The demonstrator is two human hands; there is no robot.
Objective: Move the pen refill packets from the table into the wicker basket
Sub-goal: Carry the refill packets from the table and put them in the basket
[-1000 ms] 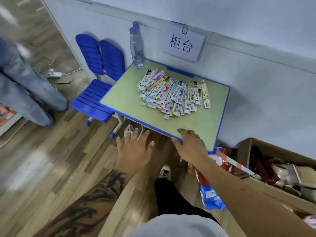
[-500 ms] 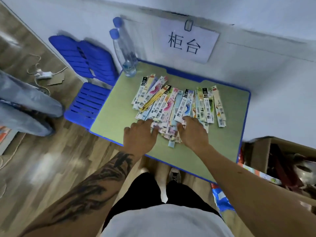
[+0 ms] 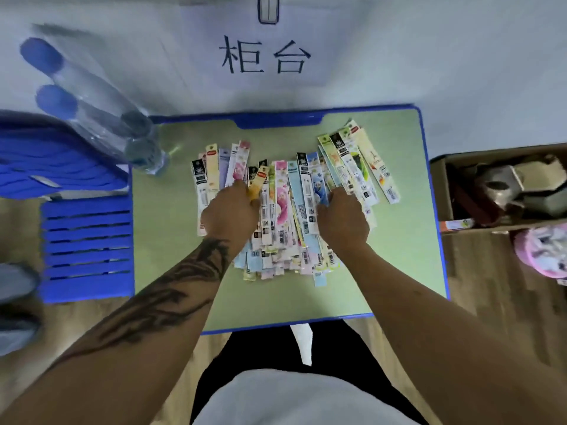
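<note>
A spread pile of long colourful pen refill packets (image 3: 285, 210) lies across the middle of the green table with a blue rim (image 3: 171, 240). My left hand (image 3: 230, 214) rests on the left part of the pile, its fingers curled down onto the packets by a yellow one. On the right part of the pile sits my right hand (image 3: 343, 220), fingers curled onto a blue packet. All the packets lie flat on the table. No wicker basket is in view.
Two clear water bottles with blue caps (image 3: 141, 148) stand at the table's back left corner. A blue chair (image 3: 86, 246) is left of the table, a person's legs (image 3: 15, 302) beyond it. An open cardboard box (image 3: 491, 191) and a pink object (image 3: 543, 253) are on the right.
I have stepped up to the table and the view now looks straight down. Both hands went from the table's front edge onto the packet pile and slid further up it.
</note>
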